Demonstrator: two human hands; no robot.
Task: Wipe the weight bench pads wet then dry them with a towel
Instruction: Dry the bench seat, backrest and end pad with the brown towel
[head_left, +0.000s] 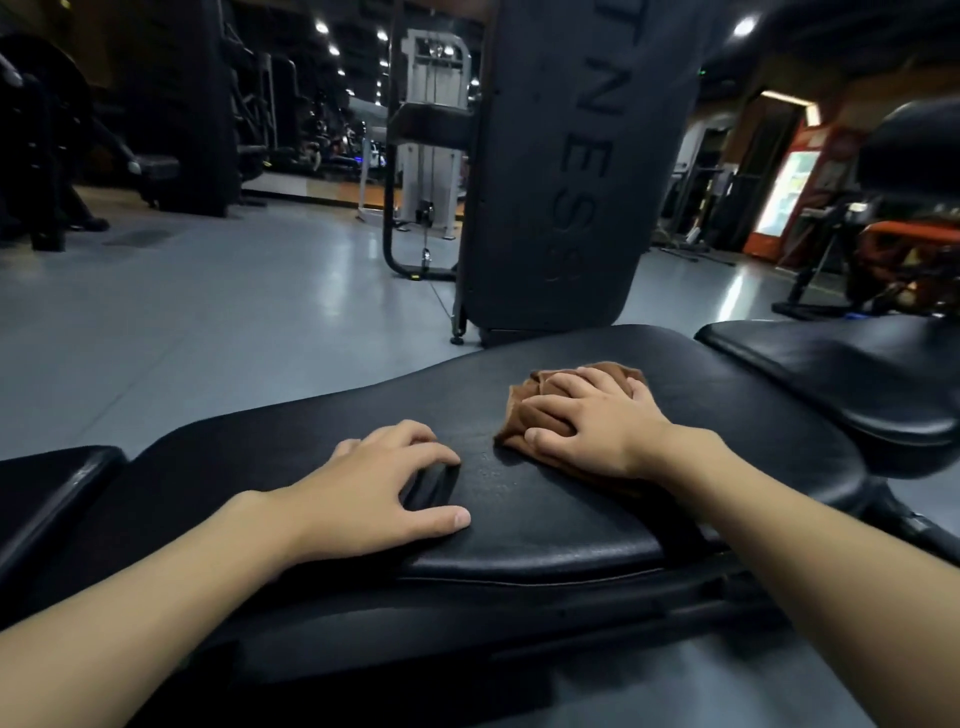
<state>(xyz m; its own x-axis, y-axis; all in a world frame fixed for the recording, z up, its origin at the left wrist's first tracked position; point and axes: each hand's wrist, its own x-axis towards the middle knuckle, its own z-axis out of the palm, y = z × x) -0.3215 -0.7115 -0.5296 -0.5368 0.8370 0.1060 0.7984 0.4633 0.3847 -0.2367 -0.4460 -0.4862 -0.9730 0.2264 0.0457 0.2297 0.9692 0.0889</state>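
Note:
A long black weight bench pad runs across the lower middle of the view. On it lies a bunched brown towel. My right hand lies on top of the towel, fingers curled into its folds, pressing it against the pad. My left hand rests on the bare pad to the left of the towel, fingers spread and bent, holding nothing. A second black pad sits to the right, and another pad end shows at the far left.
An upright black padded backrest with lettering stands just behind the bench. Grey gym floor stretches to the left. A cable machine stands further back, and an orange-framed machine sits at the right.

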